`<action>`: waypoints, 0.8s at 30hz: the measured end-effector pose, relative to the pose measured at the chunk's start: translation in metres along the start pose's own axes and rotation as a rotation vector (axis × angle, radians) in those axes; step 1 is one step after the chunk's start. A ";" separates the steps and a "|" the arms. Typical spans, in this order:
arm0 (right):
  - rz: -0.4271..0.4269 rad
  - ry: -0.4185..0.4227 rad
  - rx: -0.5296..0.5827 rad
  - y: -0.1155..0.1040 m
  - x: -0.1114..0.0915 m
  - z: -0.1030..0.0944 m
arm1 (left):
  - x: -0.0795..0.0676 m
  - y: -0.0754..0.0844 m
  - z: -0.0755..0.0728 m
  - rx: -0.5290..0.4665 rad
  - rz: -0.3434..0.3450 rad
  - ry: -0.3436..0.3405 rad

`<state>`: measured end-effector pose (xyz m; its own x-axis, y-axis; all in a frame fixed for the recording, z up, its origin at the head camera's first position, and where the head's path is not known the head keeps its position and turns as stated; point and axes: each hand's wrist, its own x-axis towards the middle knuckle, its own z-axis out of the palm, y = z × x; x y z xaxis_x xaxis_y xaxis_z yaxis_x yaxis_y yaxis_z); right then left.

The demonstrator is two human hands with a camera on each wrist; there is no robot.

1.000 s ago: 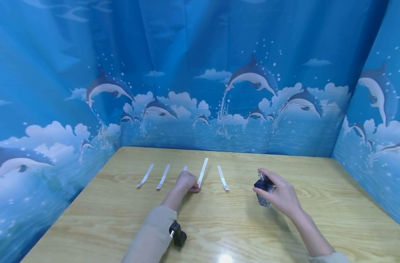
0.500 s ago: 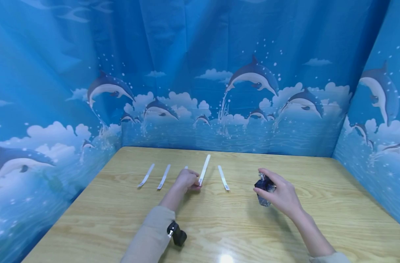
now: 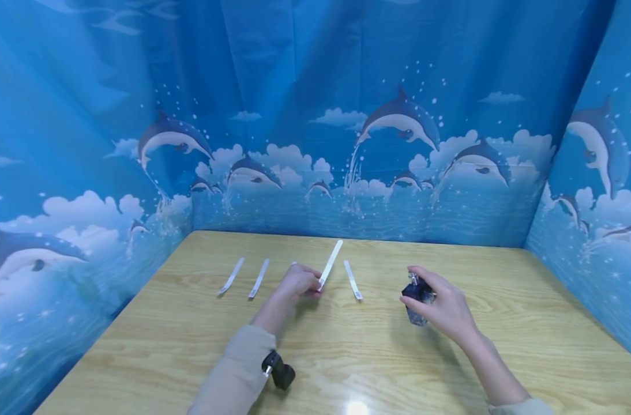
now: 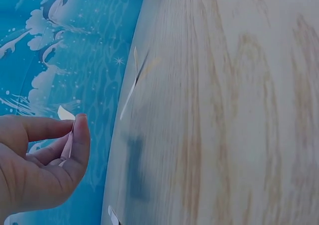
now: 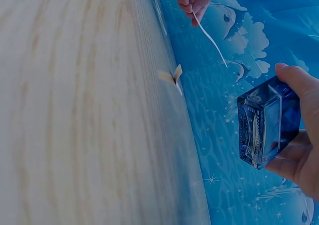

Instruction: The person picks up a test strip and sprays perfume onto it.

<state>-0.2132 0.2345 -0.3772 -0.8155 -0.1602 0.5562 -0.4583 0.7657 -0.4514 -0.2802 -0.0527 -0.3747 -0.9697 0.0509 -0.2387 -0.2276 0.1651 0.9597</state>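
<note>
A blue dolphin-print curtain (image 3: 315, 115) hangs round the far edge and both sides of the wood-grained table (image 3: 346, 351), where a bright light glints near the front. Over it reach the person's two arms, the left in a pale sleeve (image 3: 237, 369) with a black device (image 3: 280, 370) near the cuff. On the right side of the table, the right hand (image 3: 447, 305) has a wide grip round a dark glass bottle (image 5: 261, 120), holding it above the wood, one finger up by its nozzle. Nearer the middle, the left hand (image 3: 300, 281) keeps a narrow grip, thumb and finger pinching the near end of a white strip (image 3: 330, 264), which slants up and away to the right. Four more lie on the table: the left strip (image 3: 231, 277), its neighbour (image 3: 259, 279), a third mostly hidden behind the left hand, and the right strip (image 3: 353, 280), just beyond the pinched one.
</note>
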 end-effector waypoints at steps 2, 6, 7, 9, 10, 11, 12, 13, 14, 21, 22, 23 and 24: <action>0.001 -0.004 -0.001 0.000 0.000 0.000 | -0.001 0.001 0.001 -0.003 0.018 -0.011; 0.010 -0.013 0.000 -0.001 0.000 -0.001 | -0.003 0.002 0.002 -0.013 0.041 -0.030; 0.012 -0.015 0.000 -0.001 0.000 -0.001 | -0.003 0.003 0.002 -0.014 0.049 -0.034; 0.015 -0.015 0.001 -0.002 0.001 -0.001 | -0.004 0.004 0.002 -0.016 0.058 -0.040; 0.015 -0.014 0.001 -0.002 0.001 -0.002 | -0.004 0.004 0.003 -0.016 0.064 -0.045; 0.016 -0.015 0.000 -0.002 0.001 -0.002 | -0.004 0.004 0.003 -0.018 0.067 -0.048; 0.014 -0.014 -0.001 -0.002 0.001 -0.002 | -0.005 0.005 0.003 -0.018 0.071 -0.052; 0.011 -0.011 -0.003 -0.003 0.001 -0.003 | -0.006 0.005 0.003 -0.017 0.073 -0.056; 0.009 -0.009 -0.005 -0.003 0.001 -0.003 | -0.007 0.005 0.003 -0.015 0.077 -0.061; 0.007 -0.009 -0.015 -0.006 0.002 -0.005 | -0.014 0.004 0.002 0.039 0.107 -0.096; 0.010 -0.012 -0.014 -0.006 0.002 -0.005 | -0.016 0.004 0.002 0.048 0.110 -0.106; 0.012 -0.014 -0.013 -0.006 0.002 -0.005 | -0.018 0.003 0.002 0.058 0.116 -0.115; 0.016 -0.017 -0.012 -0.006 0.002 -0.005 | -0.019 0.002 0.003 0.068 0.123 -0.123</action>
<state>-0.2101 0.2325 -0.3699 -0.8286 -0.1586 0.5369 -0.4412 0.7754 -0.4519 -0.2618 -0.0507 -0.3681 -0.9707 0.1945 -0.1410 -0.0977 0.2166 0.9714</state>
